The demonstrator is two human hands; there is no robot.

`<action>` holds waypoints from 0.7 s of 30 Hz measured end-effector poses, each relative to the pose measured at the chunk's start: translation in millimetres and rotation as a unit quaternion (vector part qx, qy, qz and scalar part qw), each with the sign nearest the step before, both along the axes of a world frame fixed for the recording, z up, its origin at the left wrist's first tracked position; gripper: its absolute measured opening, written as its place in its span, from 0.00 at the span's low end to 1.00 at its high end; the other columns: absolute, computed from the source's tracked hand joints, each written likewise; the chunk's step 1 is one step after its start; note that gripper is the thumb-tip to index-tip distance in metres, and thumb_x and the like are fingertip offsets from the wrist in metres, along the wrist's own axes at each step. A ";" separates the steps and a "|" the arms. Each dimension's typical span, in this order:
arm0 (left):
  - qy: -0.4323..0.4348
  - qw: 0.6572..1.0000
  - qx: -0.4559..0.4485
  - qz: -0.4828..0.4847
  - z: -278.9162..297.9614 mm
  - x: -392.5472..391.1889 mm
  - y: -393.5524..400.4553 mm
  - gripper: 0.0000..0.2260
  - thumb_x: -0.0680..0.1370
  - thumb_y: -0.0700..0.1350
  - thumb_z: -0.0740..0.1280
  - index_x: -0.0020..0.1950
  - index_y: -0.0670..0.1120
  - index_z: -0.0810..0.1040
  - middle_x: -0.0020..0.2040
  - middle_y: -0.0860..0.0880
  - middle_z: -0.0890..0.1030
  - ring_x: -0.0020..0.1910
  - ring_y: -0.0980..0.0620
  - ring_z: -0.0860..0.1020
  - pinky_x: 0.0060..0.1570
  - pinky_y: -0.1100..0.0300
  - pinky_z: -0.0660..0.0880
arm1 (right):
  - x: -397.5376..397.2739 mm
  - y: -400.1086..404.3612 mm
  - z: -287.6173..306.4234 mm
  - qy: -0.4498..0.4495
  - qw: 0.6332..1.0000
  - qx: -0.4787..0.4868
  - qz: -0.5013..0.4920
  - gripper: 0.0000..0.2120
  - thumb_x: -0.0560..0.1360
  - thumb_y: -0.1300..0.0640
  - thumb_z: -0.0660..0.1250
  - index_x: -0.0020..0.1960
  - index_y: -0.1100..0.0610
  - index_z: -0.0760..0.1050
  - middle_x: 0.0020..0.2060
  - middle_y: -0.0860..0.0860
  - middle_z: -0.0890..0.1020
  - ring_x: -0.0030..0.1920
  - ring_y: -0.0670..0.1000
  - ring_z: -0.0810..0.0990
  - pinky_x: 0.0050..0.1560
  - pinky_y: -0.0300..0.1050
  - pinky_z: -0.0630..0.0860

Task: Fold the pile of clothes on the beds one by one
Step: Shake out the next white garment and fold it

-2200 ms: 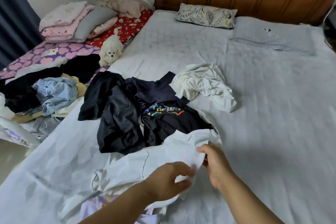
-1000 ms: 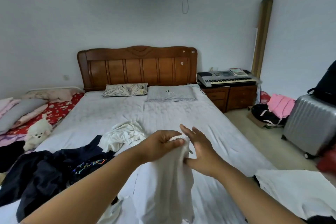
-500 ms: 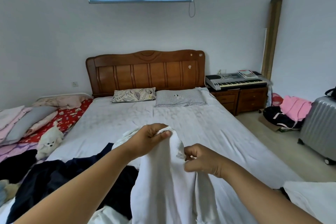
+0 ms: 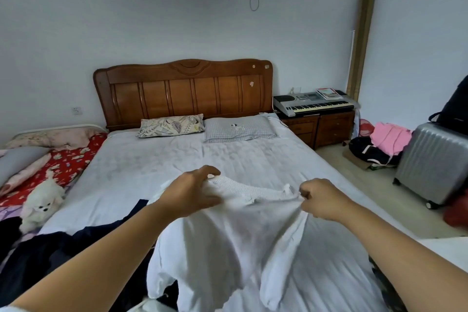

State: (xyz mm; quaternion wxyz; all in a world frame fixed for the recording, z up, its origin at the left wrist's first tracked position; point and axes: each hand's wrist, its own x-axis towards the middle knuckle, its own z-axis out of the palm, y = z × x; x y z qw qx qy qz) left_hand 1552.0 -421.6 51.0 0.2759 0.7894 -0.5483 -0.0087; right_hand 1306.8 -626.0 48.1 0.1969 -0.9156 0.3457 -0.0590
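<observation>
Both bare forearms extend forward from the lower corners of the head view, converging over the large bed with pale grey sheet. The left hand is raised with its back toward the camera; its fingers curl over one end of the ribbed upper hem of the white knitted garment and grip it. The right hand is closed into a fist, thumb side facing inward, pinching the opposite end of the same hem. The two hands are held apart at similar height, so the hem is stretched nearly level between them. The garment hangs down from this hem in front of the person, above the near part of the bed, its lower edge ending in two loose lobes.

The pile of dark crumpled clothes lies on the near left part of the bed, beside the left forearm. A white plush toy dog sits at the left edge. A leaf-patterned pillow and a grey checked pillow lie against the brown wooden headboard. A silver electronic keyboard rests on the wooden cabinet to the right. A ribbed silver suitcase stands on the floor.
</observation>
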 end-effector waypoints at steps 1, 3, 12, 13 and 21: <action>-0.020 1.000 0.005 0.014 -2.0 6.9 -0.5 0.22 0.70 0.47 0.73 0.62 0.53 0.74 0.51 0.51 0.81 0.50 0.50 0.78 0.45 0.58 0.74 | -3.0 -3.4 -0.2 0.014 0.999 -0.044 -0.018 0.13 0.72 0.65 0.62 0.30 0.55 0.69 0.35 0.51 0.75 0.38 0.52 0.76 0.34 0.41 0.70; -0.010 0.999 -0.010 0.042 -4.7 20.7 1.5 0.13 0.72 0.40 0.69 0.55 0.48 0.78 0.46 0.49 0.82 0.47 0.46 0.79 0.39 0.59 0.71 | -11.1 -9.2 3.6 0.017 0.992 -0.112 -0.058 0.14 0.74 0.63 0.60 0.31 0.53 0.73 0.38 0.50 0.76 0.41 0.52 0.77 0.34 0.41 0.69; 0.100 0.995 -0.004 -0.028 -4.2 30.9 -5.6 0.07 0.71 0.44 0.71 0.33 0.50 0.79 0.29 0.52 0.76 0.28 0.57 0.70 0.31 0.61 0.67 | 29.8 38.7 -13.4 -0.084 0.995 0.039 0.024 0.05 0.73 0.56 0.70 0.45 0.57 0.80 0.42 0.47 0.80 0.39 0.40 0.76 0.42 0.33 0.72; 0.100 0.995 -0.009 -0.011 -2.5 30.5 -7.8 0.11 0.70 0.44 0.70 0.29 0.51 0.75 0.26 0.53 0.73 0.27 0.56 0.68 0.30 0.62 0.65 | 41.4 49.4 -16.4 -0.092 0.993 0.055 0.042 0.05 0.73 0.54 0.70 0.45 0.56 0.80 0.41 0.46 0.80 0.38 0.39 0.76 0.41 0.31 0.71; 0.123 0.988 -0.058 0.066 13.6 14.7 -22.4 0.15 0.70 0.44 0.67 0.28 0.45 0.63 0.26 0.50 0.65 0.28 0.51 0.62 0.30 0.59 0.60 | 110.0 118.9 -19.5 -0.050 0.998 0.036 -0.030 0.32 0.65 0.33 0.68 0.61 0.50 0.67 0.50 0.46 0.77 0.50 0.52 0.78 0.44 0.45 0.71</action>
